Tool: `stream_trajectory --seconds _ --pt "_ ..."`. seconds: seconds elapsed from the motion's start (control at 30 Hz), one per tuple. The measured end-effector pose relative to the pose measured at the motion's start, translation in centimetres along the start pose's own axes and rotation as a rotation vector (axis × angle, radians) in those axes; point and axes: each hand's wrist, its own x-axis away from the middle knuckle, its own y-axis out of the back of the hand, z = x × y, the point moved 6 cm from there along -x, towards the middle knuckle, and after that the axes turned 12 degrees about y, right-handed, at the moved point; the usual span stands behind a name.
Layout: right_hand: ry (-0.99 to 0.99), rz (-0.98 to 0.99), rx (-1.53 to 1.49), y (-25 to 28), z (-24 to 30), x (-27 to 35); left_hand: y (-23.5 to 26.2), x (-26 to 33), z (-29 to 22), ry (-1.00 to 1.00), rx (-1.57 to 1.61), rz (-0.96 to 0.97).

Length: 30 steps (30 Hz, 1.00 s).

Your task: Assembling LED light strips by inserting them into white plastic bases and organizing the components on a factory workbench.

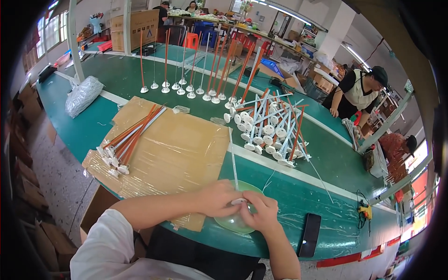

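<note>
A pale thin stick [233,161] with a white round base [239,201] is between my two hands, its long end pointing away from me. My left hand [218,198] grips it from the left, fingers closed near the base. On the right, my right hand [262,212] pinches the base's rim between thumb and fingers. Under both hands lies a light green round dish [233,226], mostly covered, so I cannot make out its contents. A bundle of brown and pale sticks [135,137] with white bases rests on a flattened cardboard sheet [182,149] to the left.
A heap of similar sticks [270,123] lies beyond my hands, and a row of upright ones [191,88] stands farther back. A phone [310,234] and a yellow tool [365,214] are at right. A plastic bag [84,95] sits far left. A person [359,91] works across the table.
</note>
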Motion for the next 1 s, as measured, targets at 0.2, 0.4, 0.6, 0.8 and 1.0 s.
stream_trajectory --seconds 0.2,0.4,0.6,0.8,1.0 --pt "-0.016 0.025 0.016 0.0 0.0 0.0 0.0 -0.1 0.2 -0.013 0.033 -0.006" --pt "-0.023 0.034 0.008 0.0 -0.2 0.2 0.0 -0.2 0.1 -0.001 0.043 0.017" --pt "-0.027 0.046 0.018 0.0 0.0 -0.2 0.2 -0.4 -0.3 -0.021 0.048 0.009" --pt "-0.028 0.05 0.017 0.2 0.1 -0.2 0.1 -0.2 0.0 -0.027 0.031 0.008" --pt "0.029 0.009 0.069 2.4 1.0 -2.2 1.2 -0.4 -0.2 -0.046 0.056 -0.147"
